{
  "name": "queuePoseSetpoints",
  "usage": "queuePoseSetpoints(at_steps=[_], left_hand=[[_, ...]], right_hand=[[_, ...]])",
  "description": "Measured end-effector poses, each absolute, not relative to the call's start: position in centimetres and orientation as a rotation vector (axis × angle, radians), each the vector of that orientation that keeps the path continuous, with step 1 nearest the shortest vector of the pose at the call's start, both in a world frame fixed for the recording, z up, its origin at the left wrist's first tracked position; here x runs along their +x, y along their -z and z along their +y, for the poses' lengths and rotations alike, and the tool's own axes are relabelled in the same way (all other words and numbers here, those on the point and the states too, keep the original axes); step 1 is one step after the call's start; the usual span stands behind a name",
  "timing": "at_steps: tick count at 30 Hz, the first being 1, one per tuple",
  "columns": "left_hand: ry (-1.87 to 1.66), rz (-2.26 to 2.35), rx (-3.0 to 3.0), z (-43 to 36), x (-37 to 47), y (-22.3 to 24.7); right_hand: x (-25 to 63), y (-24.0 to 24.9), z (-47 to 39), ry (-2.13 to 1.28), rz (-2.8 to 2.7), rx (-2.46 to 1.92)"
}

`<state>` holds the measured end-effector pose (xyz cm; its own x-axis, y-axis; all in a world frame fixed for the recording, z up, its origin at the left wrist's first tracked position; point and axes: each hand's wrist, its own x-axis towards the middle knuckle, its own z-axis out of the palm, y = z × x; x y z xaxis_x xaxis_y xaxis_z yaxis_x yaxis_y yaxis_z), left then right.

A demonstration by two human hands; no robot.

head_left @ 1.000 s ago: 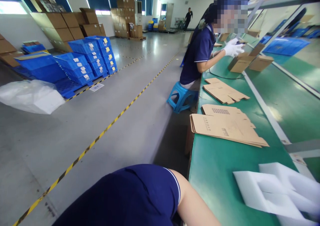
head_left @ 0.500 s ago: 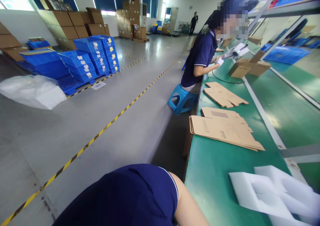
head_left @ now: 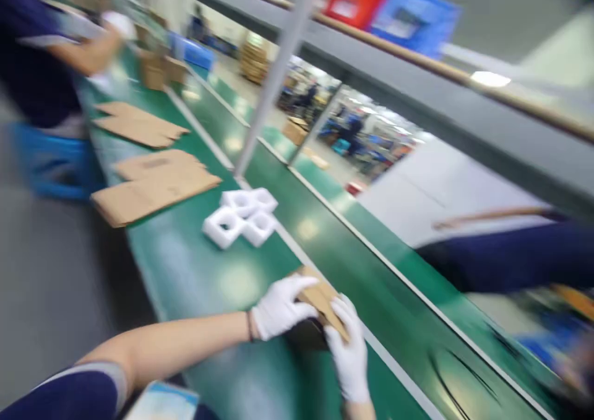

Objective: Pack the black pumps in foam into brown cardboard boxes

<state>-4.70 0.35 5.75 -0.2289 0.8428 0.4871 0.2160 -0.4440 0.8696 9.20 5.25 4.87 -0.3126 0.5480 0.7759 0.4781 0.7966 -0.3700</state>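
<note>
Both my hands wear white gloves and hold a small brown cardboard box (head_left: 322, 296) over the green bench. My left hand (head_left: 284, 307) grips its left side, thumb and fingers on the top edge. On the right side, my right hand (head_left: 348, 342) has its fingers on the cardboard. The underside of the box is dark and blurred. Farther up the bench lie white foam pieces (head_left: 225, 225) with round holes. Beyond them are flat cardboard sheets (head_left: 155, 185) in a stack, and another flat cardboard stack (head_left: 139, 124).
A person (head_left: 41, 55) with white gloves sits at the far left by a blue stool (head_left: 53, 160). A metal post (head_left: 278, 80) and an overhead shelf (head_left: 417, 67) with red and blue bins cross the view. Black cables lie at the lower right.
The view has swung right and down toward the bench. Both my hands and the box they hold have come into view; the floor and blue crates have left it.
</note>
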Motion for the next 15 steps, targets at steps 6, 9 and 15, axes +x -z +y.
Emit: queuePoseSetpoints(at_steps=[6, 9, 15], left_hand=[[-1.900, 1.198, 1.931, 3.0, -7.0, -0.9], [-1.893, 0.941, 2.210, 3.4, -7.9, -0.4], [-1.791, 0.749, 2.590, 4.2, -9.2, -0.6]], right_hand=[[15.3, -3.6, 3.5, -0.120, -1.947, -0.741], [13.9, -2.7, 3.5, -0.114, -1.831, -0.665], [14.1, -1.8, 3.6, -0.102, -1.792, -0.626]])
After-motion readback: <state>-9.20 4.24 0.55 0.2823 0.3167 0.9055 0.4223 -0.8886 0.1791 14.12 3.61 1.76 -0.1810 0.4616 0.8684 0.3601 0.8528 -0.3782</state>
